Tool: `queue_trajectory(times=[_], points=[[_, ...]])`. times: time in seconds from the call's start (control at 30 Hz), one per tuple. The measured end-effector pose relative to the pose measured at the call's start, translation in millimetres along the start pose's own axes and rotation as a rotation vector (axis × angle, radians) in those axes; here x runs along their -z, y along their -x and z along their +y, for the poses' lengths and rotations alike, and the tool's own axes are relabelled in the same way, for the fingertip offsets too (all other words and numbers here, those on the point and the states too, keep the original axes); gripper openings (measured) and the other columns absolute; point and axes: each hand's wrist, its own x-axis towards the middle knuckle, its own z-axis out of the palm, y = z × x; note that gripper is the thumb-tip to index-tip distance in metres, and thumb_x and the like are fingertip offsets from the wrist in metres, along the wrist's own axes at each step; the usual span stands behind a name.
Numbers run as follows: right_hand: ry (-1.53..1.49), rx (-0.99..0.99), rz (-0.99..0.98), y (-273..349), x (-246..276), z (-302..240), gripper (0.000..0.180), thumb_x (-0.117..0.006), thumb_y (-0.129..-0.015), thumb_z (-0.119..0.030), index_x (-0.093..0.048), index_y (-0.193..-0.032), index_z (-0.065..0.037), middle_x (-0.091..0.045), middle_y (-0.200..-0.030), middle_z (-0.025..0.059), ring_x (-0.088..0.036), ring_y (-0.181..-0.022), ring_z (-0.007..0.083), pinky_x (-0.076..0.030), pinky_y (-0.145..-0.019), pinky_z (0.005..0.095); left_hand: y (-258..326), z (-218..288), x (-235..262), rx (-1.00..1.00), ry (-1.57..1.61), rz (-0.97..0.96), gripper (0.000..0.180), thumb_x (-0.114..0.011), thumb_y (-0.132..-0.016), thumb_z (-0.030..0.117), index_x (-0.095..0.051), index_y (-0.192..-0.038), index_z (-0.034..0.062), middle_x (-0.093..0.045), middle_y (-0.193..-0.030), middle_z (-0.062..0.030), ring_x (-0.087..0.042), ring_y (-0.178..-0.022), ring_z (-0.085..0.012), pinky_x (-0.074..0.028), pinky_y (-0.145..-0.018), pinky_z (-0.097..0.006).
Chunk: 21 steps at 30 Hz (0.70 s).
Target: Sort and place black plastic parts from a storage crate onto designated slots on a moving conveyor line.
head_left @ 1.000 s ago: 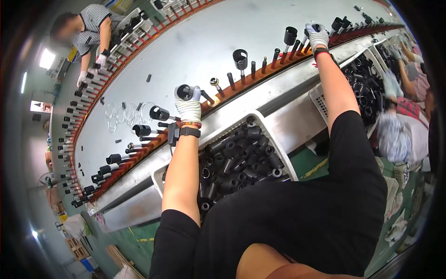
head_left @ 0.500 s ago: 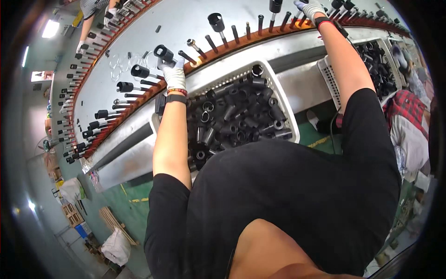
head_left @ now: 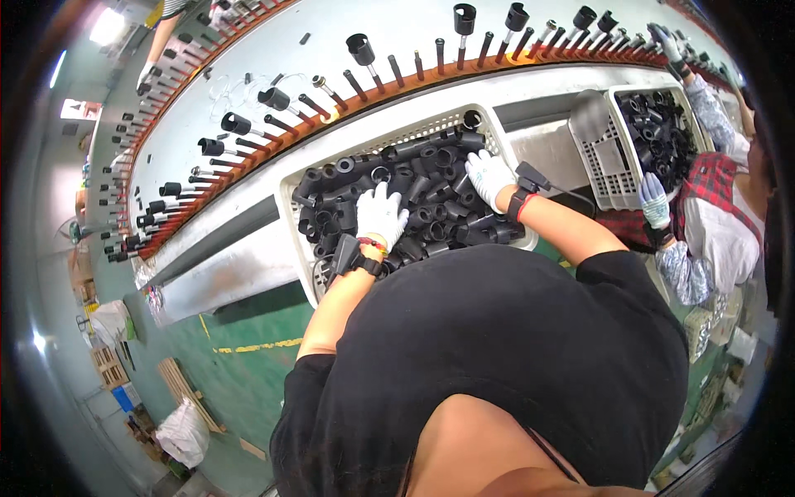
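Both hands wear white gloves and are down among loose black tubular parts (head_left: 431, 217) in a white plastic basket (head_left: 291, 240). My left hand (head_left: 381, 217) lies over the middle of the heap, fingers stretched and apart, touching the parts. At the basket's right side, my right hand (head_left: 490, 177) rests on the pile with its fingers spread. Neither hand visibly grips a part, though the fingertips are partly hidden. Beyond the basket, a curved row of upright spindles stands on an orange-brown track (head_left: 373, 98). Several carry black cups (head_left: 360, 48); others are slim and bare.
A second white basket (head_left: 609, 186) of black parts stands at right, beside a co-worker in a red checked garment (head_left: 720, 178), whose gloved hand (head_left: 654, 203) is at its edge. A metal ledge (head_left: 542, 161) runs under the track. Another person's arm (head_left: 157, 41) reaches in at upper left.
Both hands have left the spindles and come back down into the basket. The left let go of a black cup, which now sits on its spindle. The co-worker's hands have come into view.
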Motion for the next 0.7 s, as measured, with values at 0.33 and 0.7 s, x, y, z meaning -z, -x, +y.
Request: queue_trajectory(times=[0.33,0.7], points=[[-0.075,0.051,-0.220,-21.9,39.3,-2.9,0.022,-0.051,-0.090,-0.008,-0.070,-0.101,-0.005,-0.069,-0.102,0.0196,-0.069,-0.096,0.0345,-0.056,-0.081,0.0423,19.3,-6.5,5.5,-0.012,-0.077,-0.002,0.050,-0.067,-0.075,0.012,-0.063,-0.124,0.0197,-0.046,-0.142,-0.0134,-0.045,-0.126,-0.0379,-0.041,-0.101,-0.055],[-1.503,-0.374,0.398,-65.2,104.8,114.0,0.038,-0.078,-0.076,-0.015,-0.059,-0.105,-0.003,-0.068,-0.097,0.0096,-0.065,-0.089,0.0205,-0.054,-0.082,0.0339,-8.5,-8.8,31.0,0.173,0.067,-0.249,0.081,-0.088,-0.056,0.020,-0.055,-0.130,0.0242,-0.039,-0.146,-0.0116,-0.036,-0.135,-0.0388,-0.043,-0.107,-0.047]])
